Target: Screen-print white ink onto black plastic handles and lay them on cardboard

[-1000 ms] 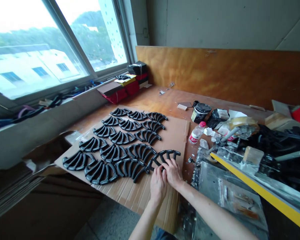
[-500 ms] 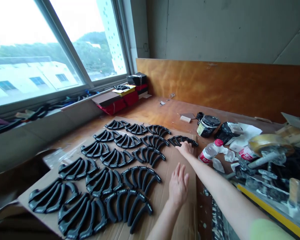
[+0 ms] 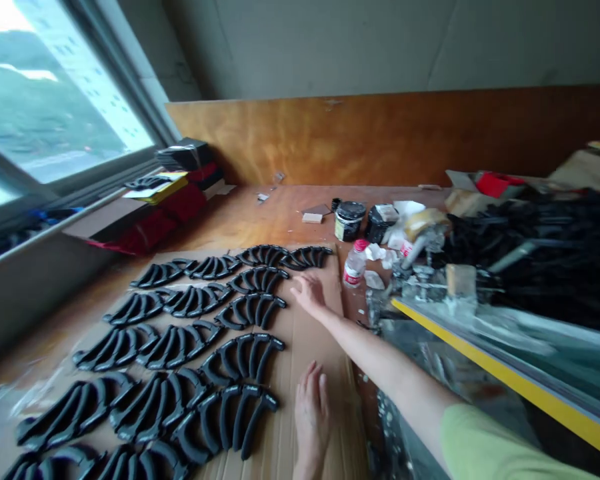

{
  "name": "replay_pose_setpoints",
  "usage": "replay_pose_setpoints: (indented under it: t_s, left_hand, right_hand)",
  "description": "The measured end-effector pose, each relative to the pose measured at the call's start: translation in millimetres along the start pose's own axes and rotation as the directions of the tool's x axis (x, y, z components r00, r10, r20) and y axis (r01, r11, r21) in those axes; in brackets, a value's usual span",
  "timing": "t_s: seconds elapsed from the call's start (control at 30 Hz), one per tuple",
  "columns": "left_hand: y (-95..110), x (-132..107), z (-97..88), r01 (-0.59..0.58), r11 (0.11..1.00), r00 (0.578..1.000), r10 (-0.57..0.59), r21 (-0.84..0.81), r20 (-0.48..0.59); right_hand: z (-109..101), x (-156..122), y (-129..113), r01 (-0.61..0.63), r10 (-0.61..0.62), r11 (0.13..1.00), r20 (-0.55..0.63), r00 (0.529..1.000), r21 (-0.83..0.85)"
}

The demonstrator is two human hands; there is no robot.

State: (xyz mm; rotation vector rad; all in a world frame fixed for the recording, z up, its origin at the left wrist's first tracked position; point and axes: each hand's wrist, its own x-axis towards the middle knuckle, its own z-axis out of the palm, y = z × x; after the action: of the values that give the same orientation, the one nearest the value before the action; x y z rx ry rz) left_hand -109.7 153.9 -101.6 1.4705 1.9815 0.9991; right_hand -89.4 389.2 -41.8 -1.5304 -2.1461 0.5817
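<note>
Black curved slatted pieces, shaped like fans, lie in rows on a flat cardboard sheet. The farthest right one, a fan-shaped piece, rests at the sheet's back edge. Just in front of it my right hand hovers over or rests on the cardboard, fingers loosely spread and holding nothing; contact is unclear. Closer to me, my left hand stays beside the front right fan-shaped piece, its fingers stretched out and nothing in them.
A plastic bottle with a red cap stands right of the cardboard, near a dark-lidded tub and crumpled paper. Farther right, a glass-like panel with a yellow edge lies before a dark heap. Stacked folders sit by the window.
My right hand has let go of the farthest right fan-shaped piece and drawn back toward me. That piece now sits closer against its neighbour. The view has turned right.
</note>
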Motion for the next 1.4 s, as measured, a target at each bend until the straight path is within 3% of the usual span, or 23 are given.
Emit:
replay_pose_setpoints:
  t_s: [0.13, 0.2, 0.27, 0.43, 0.47, 0.5, 0.57, 0.67, 0.73, 0.83, 0.93, 1.0, 1.07, 1.1, 1.2, 1.3, 1.4]
  left_hand:
    - [2.0, 3.7, -33.6, 0.075, 0.996, 0.995, -0.078, 0.044, 0.07]
    - [1.9, 1.9, -45.2, 0.141, 0.985, 0.985, -0.149, 0.103, 0.082]
    - [6.2, -3.8, -53.8, 0.204, 0.969, 0.973, -0.216, 0.14, 0.075]
    - [37.4, -29.9, -60.0, 0.302, 0.93, 0.946, -0.32, 0.209, 0.056]
    - [45.2, -35.8, -58.2, 0.305, 0.926, 0.945, -0.323, 0.224, 0.051]
    - [53.0, -41.6, -55.2, 0.304, 0.924, 0.945, -0.324, 0.233, 0.051]
    - [67.7, -52.5, -46.3, 0.309, 0.921, 0.941, -0.332, 0.236, 0.062]
    - [87.5, -64.9, -28.1, 0.306, 0.935, 0.943, -0.324, 0.18, 0.079]
    - [100.3, -69.8, -15.6, 0.282, 0.951, 0.952, -0.294, 0.129, 0.086]
    - [119.0, -73.5, -0.8, 0.258, 0.961, 0.96, -0.267, 0.099, 0.089]
    - [131.8, -77.3, 6.8, 0.242, 0.967, 0.966, -0.248, 0.082, 0.073]
    - [133.9, -81.5, 8.4, 0.238, 0.97, 0.968, -0.241, 0.059, 0.067]
    - [132.1, -86.7, 8.8, 0.236, 0.971, 0.969, -0.237, 0.019, 0.072]
    - [130.9, -89.3, 9.0, 0.232, 0.973, 0.97, -0.231, -0.005, 0.073]
    - [132.7, -94.2, 10.8, 0.219, 0.974, 0.974, -0.216, -0.055, 0.062]
    - [148.6, -89.9, 13.6, 0.182, 0.977, 0.983, -0.179, -0.112, 0.037]
    - [176.1, -74.5, 12.4, 0.091, 0.969, 0.995, -0.096, -0.23, -0.012]
  right_hand:
    - [-35.7, -114.9, -6.8, 0.287, -0.299, 0.934, 0.025, 0.954, 0.214]
    - [-61.5, -170.3, 7.6, 0.419, -0.452, 0.872, 0.088, 0.888, 0.253]
    - [-95.2, -216.0, 36.5, 0.432, -0.469, 0.87, 0.128, 0.874, 0.237]
    - [-213.0, -283.2, 156.4, 0.159, -0.161, 0.982, 0.014, 0.987, 0.098]
    - [-238.3, -292.7, 183.0, 0.023, -0.022, 0.999, -0.025, 0.999, 0.034]
    - [-262.4, -302.1, 208.8, -0.137, 0.133, 0.99, -0.083, 0.988, -0.04]
    - [-303.1, -320.5, 255.8, -0.407, 0.372, 0.898, -0.205, 0.905, -0.167]
    - [-339.9, -339.0, 308.9, -0.614, 0.52, 0.736, -0.342, 0.783, -0.286]
    - [-349.9, -339.6, 331.4, -0.672, 0.553, 0.669, -0.39, 0.736, -0.317]
    - [-355.2, -327.0, 350.3, -0.732, 0.635, 0.621, -0.37, 0.679, -0.279]
    - [-362.6, -317.7, 362.4, -0.785, 0.713, 0.599, -0.342, 0.612, -0.155]
    - [-369.6, -322.0, 370.6, -0.783, 0.725, 0.62, -0.349, 0.593, -0.043]
    - [-373.8, -333.1, 376.5, -0.734, 0.728, 0.672, -0.273, 0.629, 0.1]
    - [-373.0, -339.2, 377.0, -0.693, 0.715, 0.699, -0.195, 0.672, 0.177]
    - [-353.8, -349.5, 360.7, -0.495, 0.52, 0.8, 0.019, 0.854, 0.339]
    - [-312.9, -341.8, 317.8, -0.195, 0.203, 0.926, 0.008, 0.979, 0.325]
    - [-269.3, -326.0, 272.1, 0.054, -0.037, 0.979, -0.092, 0.995, 0.194]
